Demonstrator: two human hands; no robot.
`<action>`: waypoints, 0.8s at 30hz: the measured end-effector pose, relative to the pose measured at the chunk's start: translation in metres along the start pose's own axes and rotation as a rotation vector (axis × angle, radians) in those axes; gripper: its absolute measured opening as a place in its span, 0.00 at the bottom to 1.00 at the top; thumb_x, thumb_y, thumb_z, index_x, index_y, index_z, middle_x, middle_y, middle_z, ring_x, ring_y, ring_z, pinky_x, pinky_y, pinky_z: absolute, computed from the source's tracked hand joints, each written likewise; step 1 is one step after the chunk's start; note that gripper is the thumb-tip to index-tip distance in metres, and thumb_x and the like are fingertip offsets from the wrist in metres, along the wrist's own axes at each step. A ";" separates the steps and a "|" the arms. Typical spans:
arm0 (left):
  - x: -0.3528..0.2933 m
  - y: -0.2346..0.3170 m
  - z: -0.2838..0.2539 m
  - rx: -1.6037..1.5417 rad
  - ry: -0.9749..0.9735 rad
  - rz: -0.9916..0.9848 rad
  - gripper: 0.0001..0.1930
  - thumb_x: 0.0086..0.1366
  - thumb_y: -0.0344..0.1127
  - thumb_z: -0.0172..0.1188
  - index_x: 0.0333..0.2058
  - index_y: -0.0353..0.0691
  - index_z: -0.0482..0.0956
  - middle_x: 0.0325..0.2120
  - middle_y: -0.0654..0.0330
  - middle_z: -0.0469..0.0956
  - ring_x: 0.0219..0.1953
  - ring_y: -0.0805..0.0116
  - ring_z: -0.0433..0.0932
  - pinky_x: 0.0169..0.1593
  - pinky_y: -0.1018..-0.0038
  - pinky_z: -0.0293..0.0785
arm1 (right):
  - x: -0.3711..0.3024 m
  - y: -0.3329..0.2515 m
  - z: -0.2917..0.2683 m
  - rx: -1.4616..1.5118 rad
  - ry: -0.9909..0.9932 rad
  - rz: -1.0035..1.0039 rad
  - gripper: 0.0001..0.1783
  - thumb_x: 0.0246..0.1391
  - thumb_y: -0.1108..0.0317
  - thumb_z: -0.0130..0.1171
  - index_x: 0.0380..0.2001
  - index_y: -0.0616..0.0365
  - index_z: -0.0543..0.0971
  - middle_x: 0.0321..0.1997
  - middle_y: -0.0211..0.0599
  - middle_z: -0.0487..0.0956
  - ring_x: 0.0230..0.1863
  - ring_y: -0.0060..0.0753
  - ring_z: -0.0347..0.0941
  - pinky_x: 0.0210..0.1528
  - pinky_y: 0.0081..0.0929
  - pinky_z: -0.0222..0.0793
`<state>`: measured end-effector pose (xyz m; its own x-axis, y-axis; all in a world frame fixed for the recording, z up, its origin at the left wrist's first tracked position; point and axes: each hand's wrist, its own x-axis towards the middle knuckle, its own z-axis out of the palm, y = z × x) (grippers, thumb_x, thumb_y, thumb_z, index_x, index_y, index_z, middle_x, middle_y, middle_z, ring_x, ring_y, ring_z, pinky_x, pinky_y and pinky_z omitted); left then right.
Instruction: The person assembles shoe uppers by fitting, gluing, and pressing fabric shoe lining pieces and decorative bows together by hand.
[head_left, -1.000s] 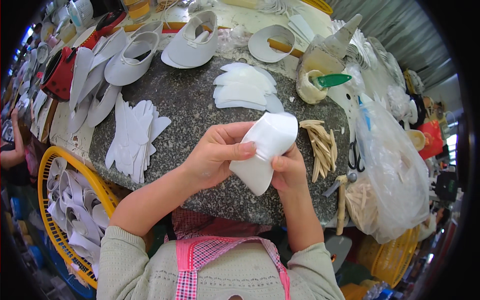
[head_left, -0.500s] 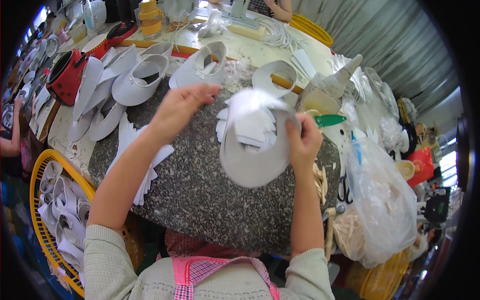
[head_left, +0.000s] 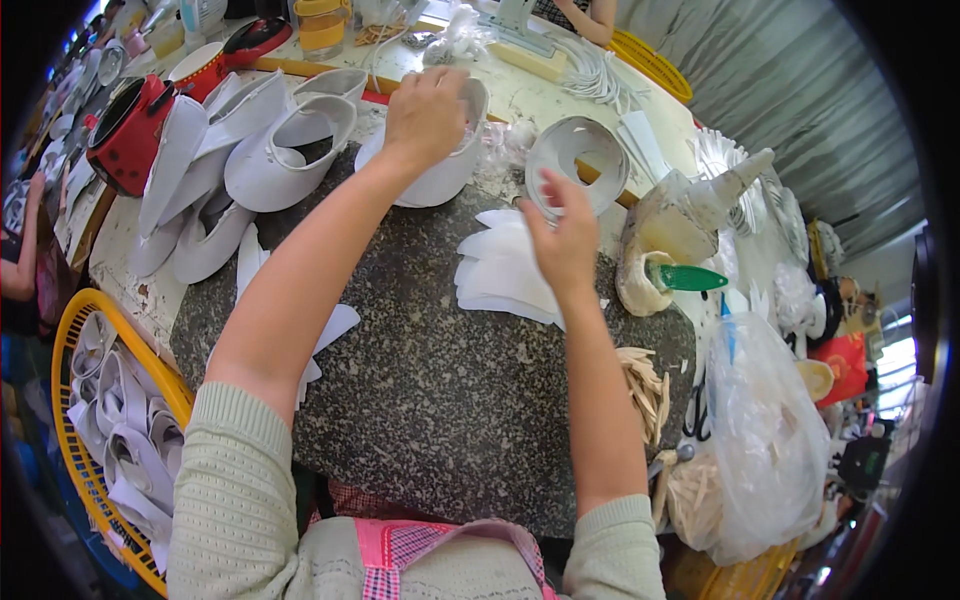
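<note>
My left hand is over a white shoe upper at the back of the speckled stone slab, its fingers bent over the upper's rim. The hand hides part of that upper. My right hand has its fingers apart and is just in front of a ring-shaped white shoe upper. I see nothing held in it. Beside its wrist lies a fanned stack of white cut pieces. More white pieces lie partly hidden under my left forearm.
Several white uppers stand at the left by a red spotted container. A yellow basket of uppers is at lower left. On the right are a glue pot with a green-handled brush, wooden sticks and a plastic bag.
My right hand has let go of the white upper it held over the slab and moved back and left. My left hand has moved back and right, to another upper.
</note>
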<state>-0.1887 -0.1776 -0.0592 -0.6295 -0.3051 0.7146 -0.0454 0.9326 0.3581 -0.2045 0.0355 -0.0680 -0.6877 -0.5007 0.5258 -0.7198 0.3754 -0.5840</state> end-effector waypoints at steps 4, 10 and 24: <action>0.020 -0.022 0.020 0.194 0.046 -0.141 0.12 0.55 0.40 0.54 0.33 0.39 0.78 0.33 0.52 0.78 0.37 0.53 0.76 0.43 0.63 0.70 | -0.004 -0.018 0.038 0.203 -0.040 0.046 0.25 0.44 0.69 0.60 0.49 0.62 0.70 0.36 0.40 0.74 0.35 0.35 0.70 0.39 0.32 0.67; -0.010 0.025 -0.094 -0.831 0.145 -0.138 0.06 0.56 0.29 0.57 0.33 0.37 0.77 0.28 0.61 0.78 0.27 0.74 0.76 0.32 0.79 0.71 | -0.003 -0.028 0.018 1.130 0.005 0.457 0.26 0.57 0.58 0.51 0.54 0.62 0.66 0.43 0.34 0.74 0.42 0.24 0.68 0.44 0.26 0.63; -0.131 0.096 -0.163 -0.784 -0.080 -0.374 0.13 0.55 0.27 0.57 0.41 0.39 0.73 0.35 0.60 0.76 0.32 0.75 0.73 0.31 0.79 0.69 | -0.126 -0.130 -0.042 1.073 -0.200 0.197 0.23 0.42 0.71 0.63 0.44 0.66 0.72 0.44 0.35 0.71 0.48 0.26 0.65 0.51 0.24 0.59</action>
<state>0.0156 -0.0795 -0.0208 -0.7339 -0.5225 0.4340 0.2689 0.3632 0.8921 -0.0282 0.0824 -0.0316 -0.6834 -0.6601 0.3119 -0.0769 -0.3597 -0.9299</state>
